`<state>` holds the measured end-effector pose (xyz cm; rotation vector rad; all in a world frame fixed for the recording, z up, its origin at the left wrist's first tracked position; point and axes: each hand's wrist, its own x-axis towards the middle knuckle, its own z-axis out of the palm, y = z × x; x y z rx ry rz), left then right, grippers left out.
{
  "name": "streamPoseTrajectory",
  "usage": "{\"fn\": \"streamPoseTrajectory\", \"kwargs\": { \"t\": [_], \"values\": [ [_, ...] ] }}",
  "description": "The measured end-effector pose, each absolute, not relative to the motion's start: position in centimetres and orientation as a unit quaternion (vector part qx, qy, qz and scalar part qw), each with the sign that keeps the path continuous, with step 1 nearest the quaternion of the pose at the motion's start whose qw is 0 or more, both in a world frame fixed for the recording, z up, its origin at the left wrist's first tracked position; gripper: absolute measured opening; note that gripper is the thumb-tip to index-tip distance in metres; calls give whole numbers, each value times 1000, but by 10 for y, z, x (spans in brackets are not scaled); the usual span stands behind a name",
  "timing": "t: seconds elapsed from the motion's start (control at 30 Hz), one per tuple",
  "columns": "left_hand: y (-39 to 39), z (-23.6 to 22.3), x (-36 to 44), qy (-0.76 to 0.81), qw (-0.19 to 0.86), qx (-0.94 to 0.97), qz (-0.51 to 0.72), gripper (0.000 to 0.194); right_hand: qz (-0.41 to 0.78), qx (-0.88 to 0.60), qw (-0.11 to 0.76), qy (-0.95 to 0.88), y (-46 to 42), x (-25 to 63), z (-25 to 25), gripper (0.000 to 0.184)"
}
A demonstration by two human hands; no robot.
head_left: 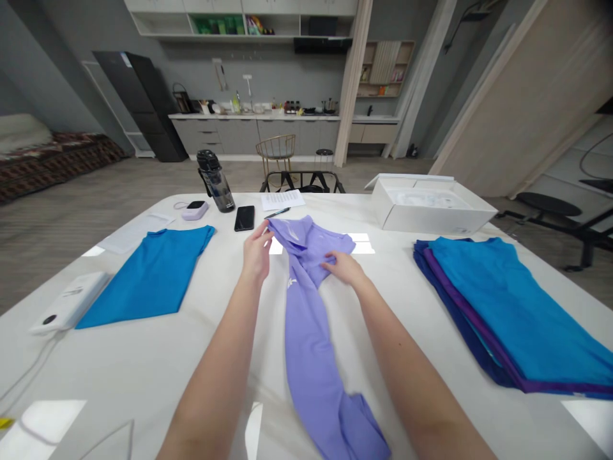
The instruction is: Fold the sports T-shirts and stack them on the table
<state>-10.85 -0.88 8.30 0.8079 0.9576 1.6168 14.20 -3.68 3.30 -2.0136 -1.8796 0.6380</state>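
Observation:
A lavender shirt (311, 319) with small white print lies bunched lengthwise down the middle of the white table (225, 358). Its upper end is spread to both sides, and its lower end is folded over near the table's front edge. My left hand (257, 252) pinches the upper left corner, which is slightly raised. On the other side, my right hand (345, 266) has its fingers closed on the fabric near the right part; the fingertips are partly hidden. A flat blue shirt (153, 275) lies to the left of my left arm.
At right lies a stack of folded shirts (522, 306), blue on top, below an open white box (431, 204). A phone (244, 218), pen (278, 213), paper (282, 200), dark bottle (215, 182) and lilac device (195, 210) stand along the back. A white power strip (71, 301) with cables sits left.

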Motion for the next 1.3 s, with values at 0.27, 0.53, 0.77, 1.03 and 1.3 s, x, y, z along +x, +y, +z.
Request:
{"fn": "streamPoseTrajectory", "kwargs": {
  "t": [0.27,0.53,0.77,1.03,1.3],
  "values": [
    [18,62,-220,584,343,196,709,62,198,-736,135,-633,-39,139,34,36],
    [3,44,-184,636,161,630,416,49,136,-695,207,-675,-37,130,34,24],
    [0,15,-137,637,210,728,143,61,172,-583,240,-757,-48,59,34,40],
    [8,8,-148,647,244,701,177,59,152,-582,207,-771,-35,50,33,11],
    [6,7,-146,656,203,712,147,62,92,-771,347,-527,-65,206,42,33]
  ]
}}
